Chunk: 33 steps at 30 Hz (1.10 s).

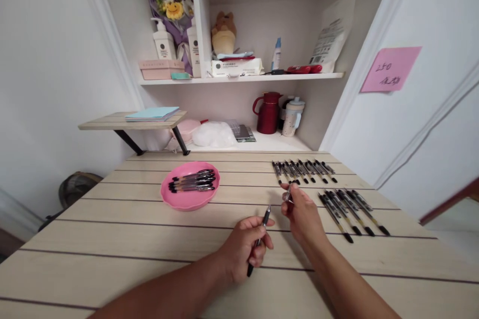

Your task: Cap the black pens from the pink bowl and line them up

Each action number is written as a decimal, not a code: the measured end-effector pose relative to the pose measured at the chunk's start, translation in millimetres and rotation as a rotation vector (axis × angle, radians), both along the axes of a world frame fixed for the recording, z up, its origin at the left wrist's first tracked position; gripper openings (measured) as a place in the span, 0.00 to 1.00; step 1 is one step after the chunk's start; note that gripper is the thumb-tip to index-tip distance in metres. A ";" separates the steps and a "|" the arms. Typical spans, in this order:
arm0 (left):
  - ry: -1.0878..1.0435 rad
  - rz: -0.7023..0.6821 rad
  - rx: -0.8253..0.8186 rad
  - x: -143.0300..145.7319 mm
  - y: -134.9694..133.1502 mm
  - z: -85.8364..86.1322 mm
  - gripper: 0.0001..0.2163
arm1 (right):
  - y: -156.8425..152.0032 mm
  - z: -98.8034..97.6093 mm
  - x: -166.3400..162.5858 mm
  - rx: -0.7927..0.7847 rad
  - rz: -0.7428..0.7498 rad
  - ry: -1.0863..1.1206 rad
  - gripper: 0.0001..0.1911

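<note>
My left hand (245, 246) is closed around a black pen (259, 240) that points up and away over the wooden table (123, 239). My right hand (304, 214) pinches a small clear pen cap (287, 194) just beyond the pen's tip. A pink dish (178, 200) with several black pens (192, 181) sits to the left. Two rows of black pens lie on the right, one far (303, 170) and one nearer (352, 210).
Behind the table is a white shelf unit with a red jug (268, 112), a speckled cup (293, 117), bottles, a plush toy and boxes. A small raised shelf (130, 120) holds blue books. A pink note (390, 68) sticks to the right wall.
</note>
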<state>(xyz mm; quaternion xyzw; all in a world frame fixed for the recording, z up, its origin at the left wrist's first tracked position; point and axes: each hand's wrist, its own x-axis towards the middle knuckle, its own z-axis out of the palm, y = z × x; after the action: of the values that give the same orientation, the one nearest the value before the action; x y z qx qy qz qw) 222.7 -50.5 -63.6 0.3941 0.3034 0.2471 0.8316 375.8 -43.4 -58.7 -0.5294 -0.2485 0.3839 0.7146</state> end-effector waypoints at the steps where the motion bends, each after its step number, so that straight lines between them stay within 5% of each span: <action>1: -0.006 -0.006 -0.009 -0.8 0.9 -0.1 0.15 | 0.5 -1.2 4.3 -0.030 0.029 -0.016 0.21; 7: -0.005 -0.041 -0.012 -2.2 3.8 -2.0 0.16 | -6.1 -4.9 54.0 -0.199 0.163 -0.382 0.17; 12: 0.003 -0.043 -0.016 -1.2 3.7 -1.2 0.15 | -17.9 8.8 124.7 -0.477 -0.176 -1.061 0.14; 14: 0.005 -0.047 -0.018 -1.0 3.9 -0.6 0.15 | -21.5 12.3 136.1 -0.566 -0.201 -1.259 0.13; 22: 0.004 -0.060 -0.004 -1.3 3.2 -0.9 0.14 | -23.4 -11.8 107.2 -0.753 -0.048 -1.712 0.08; 33: 0.003 -0.062 0.004 -0.8 3.3 -1.2 0.14 | -29.8 -18.5 106.8 -0.802 0.004 -1.807 0.12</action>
<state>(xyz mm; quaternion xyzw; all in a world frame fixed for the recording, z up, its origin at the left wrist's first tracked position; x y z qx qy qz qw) 221.8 -47.2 -64.8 0.4055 0.2919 0.2211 0.8376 482.5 -73.2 -77.2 -0.8259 -0.5530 -0.1074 0.0233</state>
